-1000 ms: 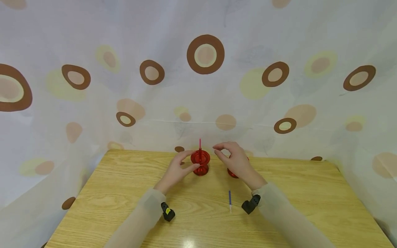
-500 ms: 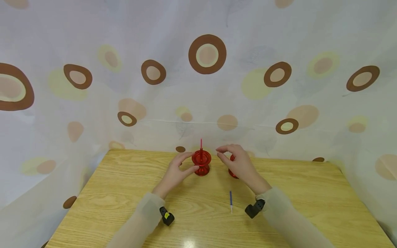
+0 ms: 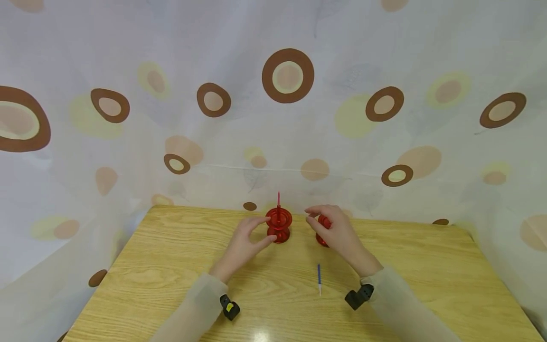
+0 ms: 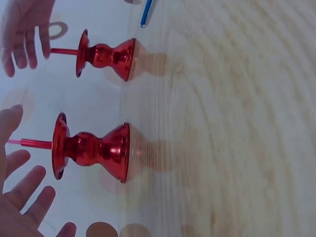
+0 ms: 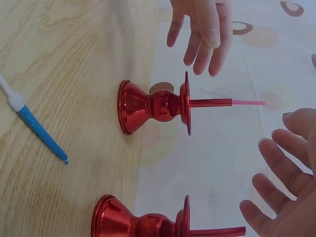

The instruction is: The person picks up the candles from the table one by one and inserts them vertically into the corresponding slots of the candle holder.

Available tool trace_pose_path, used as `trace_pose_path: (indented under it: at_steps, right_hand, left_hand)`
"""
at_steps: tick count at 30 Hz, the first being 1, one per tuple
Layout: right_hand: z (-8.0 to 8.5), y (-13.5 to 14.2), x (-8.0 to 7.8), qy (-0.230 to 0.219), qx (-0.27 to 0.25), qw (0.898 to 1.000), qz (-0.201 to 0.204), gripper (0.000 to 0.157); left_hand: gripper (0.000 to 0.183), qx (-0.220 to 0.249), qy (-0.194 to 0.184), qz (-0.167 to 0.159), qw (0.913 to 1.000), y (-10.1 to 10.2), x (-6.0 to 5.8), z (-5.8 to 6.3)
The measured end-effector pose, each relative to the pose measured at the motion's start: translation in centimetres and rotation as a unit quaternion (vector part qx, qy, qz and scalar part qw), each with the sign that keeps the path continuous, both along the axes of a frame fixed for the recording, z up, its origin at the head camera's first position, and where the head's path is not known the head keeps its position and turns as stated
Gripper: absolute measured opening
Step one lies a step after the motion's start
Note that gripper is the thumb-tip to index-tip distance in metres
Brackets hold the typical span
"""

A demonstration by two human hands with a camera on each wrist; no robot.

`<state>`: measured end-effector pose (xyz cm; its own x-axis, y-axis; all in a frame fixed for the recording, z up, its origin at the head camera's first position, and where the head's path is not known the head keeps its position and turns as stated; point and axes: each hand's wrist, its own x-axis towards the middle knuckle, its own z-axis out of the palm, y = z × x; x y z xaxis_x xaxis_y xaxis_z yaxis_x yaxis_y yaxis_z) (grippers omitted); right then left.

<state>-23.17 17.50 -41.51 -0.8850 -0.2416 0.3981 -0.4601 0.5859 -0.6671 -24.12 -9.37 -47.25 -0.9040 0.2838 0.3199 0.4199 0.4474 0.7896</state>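
In the head view, a red metallic candlestick (image 3: 278, 233) stands upright near the table's back edge, a thin pink candle (image 3: 278, 198) upright in its tube. My left hand (image 3: 245, 242) is just left of it, thumb and fingers parted; the left wrist view shows them spread, holding nothing. A second red candlestick (image 4: 101, 55) stands to the right, with a bare tube. My right hand (image 3: 335, 230) partly hides it in the head view; its loosely bent fingers (image 5: 281, 163) hold nothing in the right wrist view. Closer to me, a blue candle (image 3: 319, 275) with a white end lies on the table.
The wooden table (image 3: 171, 256) meets a pale curtain (image 3: 239, 137) printed with brown and yellow spots along its back and sides. Black wrist cameras, such as the left one (image 3: 231, 309), sit on both wrists.
My right hand has drawn right and slightly toward me, away from the candlestick with the pink candle. My left hand has dropped slightly beside it. Both candlesticks and the blue candle stay put.
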Motion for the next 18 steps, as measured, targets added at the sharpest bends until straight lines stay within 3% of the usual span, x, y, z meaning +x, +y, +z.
trace_pose_path:
  at_steps: [11,18]
  right_hand:
    - [0.2,0.7,1.0,0.014,0.0,1.0,-0.009,0.021]
    - [0.2,1.4,1.8,0.013,0.002,1.0,-0.017,0.019]
  left_hand:
    - [0.046,0.005,-0.003,0.014,0.9999,0.7,1.5,0.3]
    - [0.045,-0.003,-0.005,0.014,0.9999,0.6,1.9,-0.3]
